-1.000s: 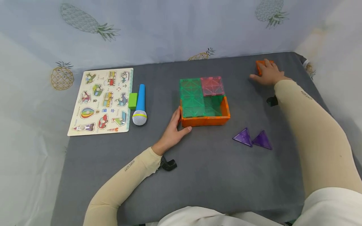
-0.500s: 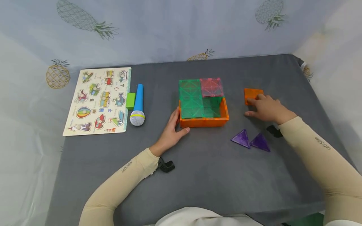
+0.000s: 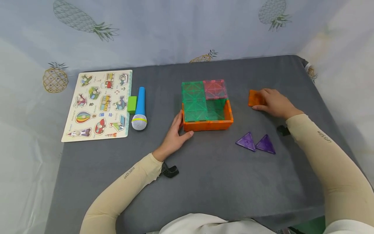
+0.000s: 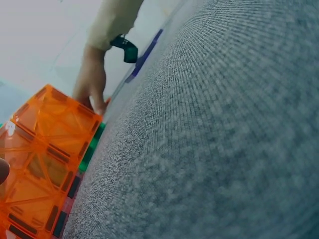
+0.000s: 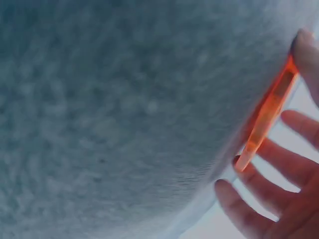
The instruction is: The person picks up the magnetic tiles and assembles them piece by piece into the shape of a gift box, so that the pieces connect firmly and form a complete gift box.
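A box of translucent magnetic tiles [image 3: 208, 125] stands mid-table, its walls orange. Two green tiles and a pink tile [image 3: 215, 89] lie across its top, and the front right corner is uncovered. My left hand [image 3: 171, 139] rests against the box's left side, fingers along the wall and thumb near the front corner. To the right of the box, my right hand [image 3: 274, 102] pinches an orange square magnetic tile [image 3: 255, 98] between thumb and fingers. In the right wrist view that tile [image 5: 266, 117] appears edge-on. Two purple triangular tiles [image 3: 246, 142] lie on the table nearer me.
On the left lies a wooden peg puzzle board [image 3: 97, 107] with vehicle pieces. Beside it are a green block [image 3: 132, 104] and a blue toy microphone [image 3: 140, 109]. The grey table [image 3: 216, 182] meets a pineapple-print curtain at the back.
My right hand has come from the far right corner toward me and leftward, bringing the orange tile, and now pinches it. The left hand stays at the box.
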Demonstrator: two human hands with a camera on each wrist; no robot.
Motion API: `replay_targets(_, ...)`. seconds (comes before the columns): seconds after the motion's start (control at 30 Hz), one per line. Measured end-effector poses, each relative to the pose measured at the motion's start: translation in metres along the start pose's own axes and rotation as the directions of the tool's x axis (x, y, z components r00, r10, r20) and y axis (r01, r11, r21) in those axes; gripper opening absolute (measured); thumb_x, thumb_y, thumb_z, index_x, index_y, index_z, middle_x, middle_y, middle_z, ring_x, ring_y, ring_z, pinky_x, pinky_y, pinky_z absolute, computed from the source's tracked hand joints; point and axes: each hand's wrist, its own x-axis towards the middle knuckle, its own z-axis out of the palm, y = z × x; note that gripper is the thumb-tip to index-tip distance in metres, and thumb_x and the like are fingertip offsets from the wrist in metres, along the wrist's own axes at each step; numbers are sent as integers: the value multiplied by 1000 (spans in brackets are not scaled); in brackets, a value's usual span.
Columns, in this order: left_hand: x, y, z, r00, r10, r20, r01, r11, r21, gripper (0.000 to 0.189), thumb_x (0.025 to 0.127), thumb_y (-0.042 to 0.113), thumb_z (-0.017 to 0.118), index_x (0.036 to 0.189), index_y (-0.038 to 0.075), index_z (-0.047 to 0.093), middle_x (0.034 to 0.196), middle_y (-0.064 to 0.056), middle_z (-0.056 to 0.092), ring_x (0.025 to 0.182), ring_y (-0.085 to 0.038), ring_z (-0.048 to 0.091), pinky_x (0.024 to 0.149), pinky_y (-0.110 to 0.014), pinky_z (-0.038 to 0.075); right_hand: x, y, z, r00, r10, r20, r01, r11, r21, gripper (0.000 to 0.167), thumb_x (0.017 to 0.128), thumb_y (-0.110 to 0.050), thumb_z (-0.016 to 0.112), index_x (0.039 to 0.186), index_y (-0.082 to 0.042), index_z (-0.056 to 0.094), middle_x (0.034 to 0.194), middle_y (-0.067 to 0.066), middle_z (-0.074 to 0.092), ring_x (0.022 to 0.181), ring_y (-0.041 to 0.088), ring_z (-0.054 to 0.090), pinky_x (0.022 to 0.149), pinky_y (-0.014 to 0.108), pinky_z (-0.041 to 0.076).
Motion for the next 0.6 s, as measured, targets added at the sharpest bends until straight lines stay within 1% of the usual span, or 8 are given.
replay_targets(0.1,0,1,-1,1000,-1,-7,1,1000,3,89,92,14,64,155,9,2,162,-7,5,148,-20,14,119,-40,21,-4,-20,-6,997,-4,-79,3,1000,-16,71,90,-55,58,135,-1,50,127,24,54,107,41,50,91,60,43)
replay_targets(0.17,0,0,-1,1000,-3,-6,3,1000,7,89,92,14,64,155,9,2,162,-7,5,149,-20,14,119,-40,21,-7,-39,-14,990,-30,-135,29,1000,-5,72,89,-55,59,136,-2,51,131,24,54,111,42,51,93,60,43)
replay_targets(0.23,0,0,0,1000,-6,-3,6,1000,8,89,92,14,64,155,9,2,162,-7,5,149,-19,14,119,-40,21,-11,-61,-24,980,-75,-183,79,997,11,69,88,-51,64,137,-3,52,135,22,53,117,41,50,95,60,43)
replay_targets(0.33,1,-1,0,1000,-4,5,4,1000,8,90,92,15,65,155,10,2,162,-6,5,149,-19,14,119,-40,21,-17,-94,-34,956,-175,-237,178,984,-6,67,83,-42,73,135,-4,55,136,20,53,123,40,49,98,58,43)
replay_targets(0.4,2,-2,0,1000,-1,10,0,1000,7,90,92,15,65,155,11,1,162,-5,5,149,-19,14,119,-39,21,-22,-113,-35,930,-260,-261,259,965,-39,67,79,-39,77,132,-3,58,133,19,56,120,37,51,97,55,45)
replay_targets(0.5,1,-2,-1,1000,-12,14,12,1000,2,89,93,15,64,155,13,1,162,-3,4,149,-17,13,120,-38,20,-27,-136,-32,871,-392,-298,377,920,-107,67,75,-39,80,129,-3,61,128,18,60,115,35,54,96,53,47)
replay_targets(0.53,1,-2,-1,1000,-13,16,13,1000,-4,89,93,14,64,155,13,1,162,-4,4,149,-18,13,120,-38,20,-27,-141,-30,849,-429,-310,409,903,-130,67,75,-41,80,128,-3,62,126,18,61,113,34,55,96,52,47)
replay_targets(0.6,1,2,-2,1000,-18,21,19,1000,-18,88,93,11,63,155,11,0,162,-5,3,149,-19,11,120,-39,19,-28,-150,-28,816,-479,-323,450,878,-164,67,74,-44,79,126,-4,64,123,18,63,111,34,56,95,50,47)
